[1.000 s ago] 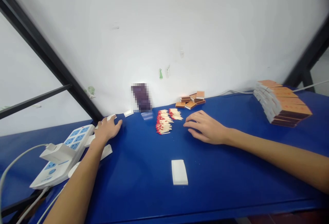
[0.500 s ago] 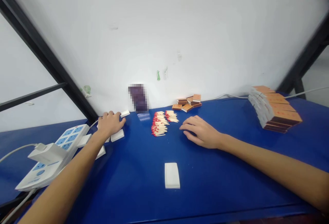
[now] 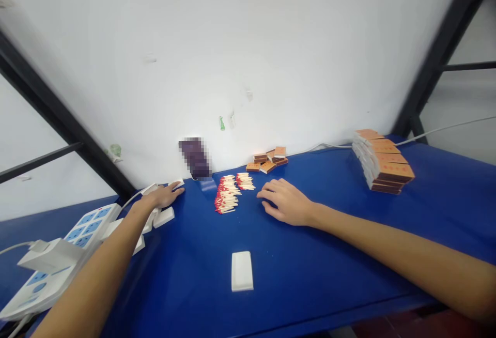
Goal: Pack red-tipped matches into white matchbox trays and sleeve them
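Note:
My left hand (image 3: 165, 196) reaches to the far left, fingers stretched out over a group of small white box pieces. Its fingertips are at a white piece (image 3: 179, 183) near the wall; I cannot tell whether they touch it. Another white piece (image 3: 164, 217) lies just below that hand. My right hand (image 3: 285, 202) rests on the table, holding nothing, its fingers loosely bent and thumb apart. To its left lie red-tipped matches (image 3: 228, 194) in a larger and a smaller pile. Nearer to me is a single white box piece (image 3: 242, 271), shaped like a matchbox tray.
Several brown matchboxes (image 3: 268, 166) lie by the wall. A bigger stack of matchboxes (image 3: 387, 162) stands at the right. On the left are a power strip (image 3: 83, 232) with a white plug (image 3: 52, 256) in it. A blurred dark object (image 3: 196, 157) leans on the wall.
The view has turned to the right. My left hand's fingers have straightened and spread toward the white piece by the wall. My right hand has stayed much the same on the table.

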The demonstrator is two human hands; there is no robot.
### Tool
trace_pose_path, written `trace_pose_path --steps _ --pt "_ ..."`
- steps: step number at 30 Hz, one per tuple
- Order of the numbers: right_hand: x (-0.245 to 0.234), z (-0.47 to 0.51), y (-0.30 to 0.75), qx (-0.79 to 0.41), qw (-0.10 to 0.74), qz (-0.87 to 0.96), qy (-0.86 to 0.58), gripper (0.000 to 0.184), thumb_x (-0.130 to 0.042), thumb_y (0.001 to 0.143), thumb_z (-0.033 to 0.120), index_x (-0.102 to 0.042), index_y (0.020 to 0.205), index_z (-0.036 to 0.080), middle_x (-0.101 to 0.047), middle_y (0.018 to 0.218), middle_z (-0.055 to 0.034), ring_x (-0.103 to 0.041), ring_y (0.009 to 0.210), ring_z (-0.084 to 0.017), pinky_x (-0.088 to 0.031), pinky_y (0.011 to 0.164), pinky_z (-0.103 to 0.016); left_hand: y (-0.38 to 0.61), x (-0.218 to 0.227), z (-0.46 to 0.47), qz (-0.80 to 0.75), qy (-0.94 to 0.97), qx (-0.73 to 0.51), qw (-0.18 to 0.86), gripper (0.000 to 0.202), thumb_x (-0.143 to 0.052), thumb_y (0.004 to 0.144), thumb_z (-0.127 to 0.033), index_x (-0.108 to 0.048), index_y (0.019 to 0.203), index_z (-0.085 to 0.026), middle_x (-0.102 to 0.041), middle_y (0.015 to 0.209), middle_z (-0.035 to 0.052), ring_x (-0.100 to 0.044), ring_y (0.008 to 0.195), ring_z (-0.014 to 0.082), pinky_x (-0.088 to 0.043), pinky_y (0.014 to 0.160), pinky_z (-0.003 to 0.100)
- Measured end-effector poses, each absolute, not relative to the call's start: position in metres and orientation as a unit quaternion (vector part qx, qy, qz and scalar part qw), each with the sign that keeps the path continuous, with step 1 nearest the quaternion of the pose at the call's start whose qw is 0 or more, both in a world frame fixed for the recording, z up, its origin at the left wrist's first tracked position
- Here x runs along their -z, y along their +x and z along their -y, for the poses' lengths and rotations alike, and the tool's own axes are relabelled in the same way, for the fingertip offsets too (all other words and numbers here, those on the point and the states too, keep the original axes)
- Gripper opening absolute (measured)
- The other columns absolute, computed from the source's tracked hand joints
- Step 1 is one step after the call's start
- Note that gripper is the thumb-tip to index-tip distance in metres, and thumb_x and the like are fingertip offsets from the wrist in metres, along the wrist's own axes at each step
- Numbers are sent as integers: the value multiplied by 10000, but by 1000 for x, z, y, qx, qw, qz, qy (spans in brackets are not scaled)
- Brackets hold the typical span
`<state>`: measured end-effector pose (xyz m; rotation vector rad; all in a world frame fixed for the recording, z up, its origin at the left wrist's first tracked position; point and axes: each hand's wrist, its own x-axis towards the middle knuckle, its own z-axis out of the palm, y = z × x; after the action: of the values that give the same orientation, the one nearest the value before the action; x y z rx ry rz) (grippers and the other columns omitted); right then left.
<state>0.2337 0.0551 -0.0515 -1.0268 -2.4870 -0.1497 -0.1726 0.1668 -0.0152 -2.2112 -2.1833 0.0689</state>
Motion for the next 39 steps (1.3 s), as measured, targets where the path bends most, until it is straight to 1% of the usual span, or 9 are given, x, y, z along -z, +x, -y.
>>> trace_pose_path --steps 8,13,15,17,20,25,32,35,39 --pt "51 -59 232 40 232 896 -377 235 -505 920 236 -659 1087 176 -644 1128 -112 -579 1038 -249 -405 898 -407 -164 4 -143 694 -716 -78 -4 715 -386 806 -703 -645 1282 -237 -655 1270 148 -586 1179 359 -412 994 439" --pt "52 -59 233 47 227 895 -382 254 -471 938 233 -655 1104 177 -620 1185 -124 -580 1055 -250 -421 907 -418 -138 -12 -120 721 -687 -27 81 738 -306 839 -696 -661 1239 -189 -609 1242 253 -571 1101 491 -362 909 653" --pt "51 -57 231 61 226 895 -379 257 -473 932 223 -658 1104 174 -608 1214 -130 -571 1083 -258 -421 921 -427 -122 -14 -110 703 -702 11 113 656 -289 882 -604 -688 1138 -151 -623 1180 245 -591 1063 449 -396 893 587" --pt "50 -57 228 76 216 900 -370 257 -493 914 217 -660 1105 178 -605 1226 -134 -564 1101 -273 -427 923 -435 -104 -13 -103 666 -731 64 134 571 -272 919 -510 -710 886 -145 -672 1011 201 -625 979 380 -408 885 519" --pt "47 -62 224 95 200 914 -340 286 -514 897 225 -642 1151 190 -591 1261 -140 -567 1099 -281 -442 916 -442 -79 -7 -100 616 -767 109 143 519 -282 944 -449 -617 663 -169 -670 763 145 -634 885 327 -390 879 457" --pt "38 -89 218 102 222 917 -314 410 -542 885 246 -555 1285 154 -554 1303 -162 -534 1168 -286 -426 991 -438 -57 0 -118 548 -805 197 108 370 -316 967 -397 -590 823 -193 -655 752 53 -607 715 212 -389 686 311" --pt "27 -126 201 38 182 916 -356 517 -583 857 321 -509 1339 149 -543 1310 -153 -528 1180 -289 -416 992 -426 -65 30 -128 484 -828 279 48 376 -320 977 -348 -547 729 -179 -573 725 35 -532 675 178 -389 655 295" --pt "31 -139 195 18 157 920 -359 591 -586 851 364 -471 1386 142 -532 1350 -164 -518 1206 -300 -405 1002 -434 -66 38 -124 454 -841 294 24 367 -330 984 -359 -597 821 -167 -596 828 53 -557 777 189 -432 738 310" --pt "37 -150 190 10 126 925 -359 617 -592 842 397 -474 1402 167 -546 1355 -171 -492 1232 -333 -360 1022 -487 -58 39 -115 382 -882 275 -11 341 -395 977 -405 -651 1098 -214 -579 1187 77 -513 1120 227 -390 1014 373"
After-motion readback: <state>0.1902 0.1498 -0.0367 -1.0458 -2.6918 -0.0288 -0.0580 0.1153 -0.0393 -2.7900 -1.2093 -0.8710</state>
